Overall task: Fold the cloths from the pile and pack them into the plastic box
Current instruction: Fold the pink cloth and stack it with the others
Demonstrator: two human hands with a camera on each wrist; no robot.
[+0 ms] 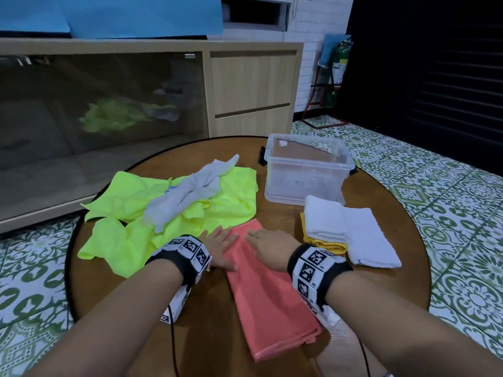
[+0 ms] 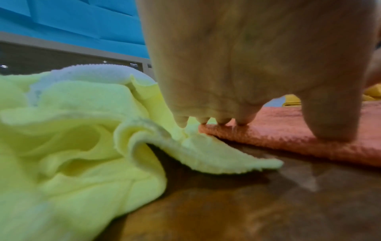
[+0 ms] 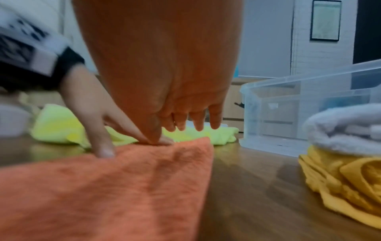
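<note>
A coral cloth (image 1: pixel 272 300) (image 2: pixel 288 135) (image 3: pixel 103 187), folded into a long strip, lies on the round wooden table (image 1: pixel 206 308). My left hand (image 1: pixel 221 247) (image 2: pixel 237 81) and right hand (image 1: pixel 268 242) (image 3: pixel 164 81) both press flat on its far end, fingers straight. The pile of neon yellow cloths (image 1: pixel 174 213) (image 2: pixel 72 130) (image 3: pixel 57 125) with a white cloth (image 1: pixel 190 191) on top lies at the left. The clear plastic box (image 1: pixel 307 170) (image 3: pixel 309 104) stands at the back right and looks empty.
A folded white towel (image 1: pixel 351 235) (image 3: pixel 346 128) rests on a folded yellow cloth (image 1: pixel 326 243) (image 3: pixel 346 176) right of the coral strip, before the box. A wooden cabinet (image 1: pixel 253 85) stands behind the table. Patterned floor tiles (image 1: pixel 449 202) surround it.
</note>
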